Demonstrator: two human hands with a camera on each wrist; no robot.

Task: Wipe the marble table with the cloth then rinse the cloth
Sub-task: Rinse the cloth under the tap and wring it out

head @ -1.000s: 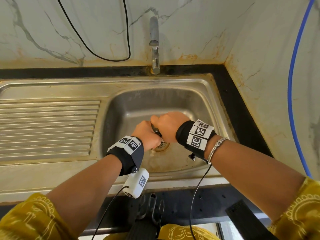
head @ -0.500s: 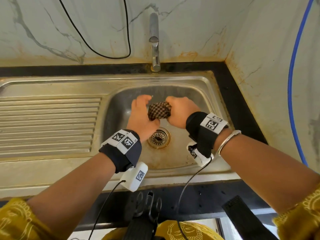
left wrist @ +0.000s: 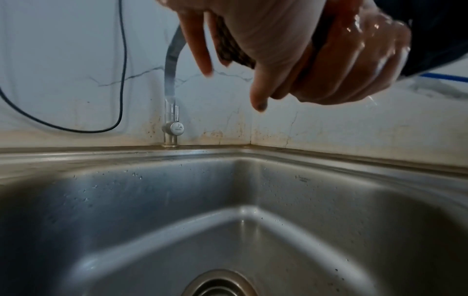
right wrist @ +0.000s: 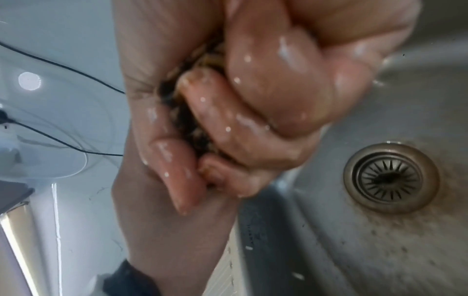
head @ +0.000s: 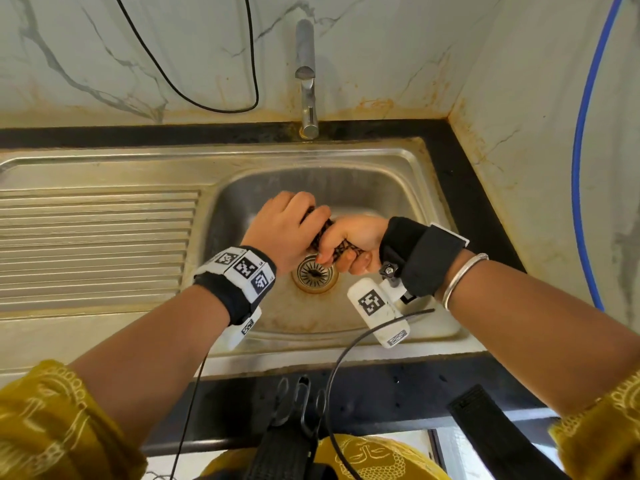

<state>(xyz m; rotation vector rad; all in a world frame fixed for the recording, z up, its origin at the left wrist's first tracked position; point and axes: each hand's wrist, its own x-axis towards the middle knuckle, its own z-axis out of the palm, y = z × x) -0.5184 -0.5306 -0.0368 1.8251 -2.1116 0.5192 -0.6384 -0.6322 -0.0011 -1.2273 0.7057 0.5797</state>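
Observation:
A dark checkered cloth (head: 323, 233) is rolled into a tight twist above the steel sink basin (head: 381, 188). My left hand (head: 287, 230) grips its far end from above. My right hand (head: 346, 249) grips the near end, palm turned up, fingers curled round it. Both hands sit just above the drain (head: 314, 273). In the left wrist view the cloth (left wrist: 229, 50) shows between my left fingers (left wrist: 200, 50) and the wet right hand (left wrist: 354, 60). The right wrist view has the cloth (right wrist: 187, 120) squeezed between wet fingers (right wrist: 266, 100), mostly hidden.
The faucet (head: 306, 81) stands at the back of the sink by the marble wall. A ribbed draining board (head: 97, 244) lies to the left. A black cable (head: 207, 98) hangs on the wall, a blue hose (head: 578, 168) at the right. Black counter edges (head: 478, 202) frame the sink.
The hands rose from the drain with the bunched cloth. My right wrist has since turned palm up and my left hand has closed over the top, twisting the cloth tight.

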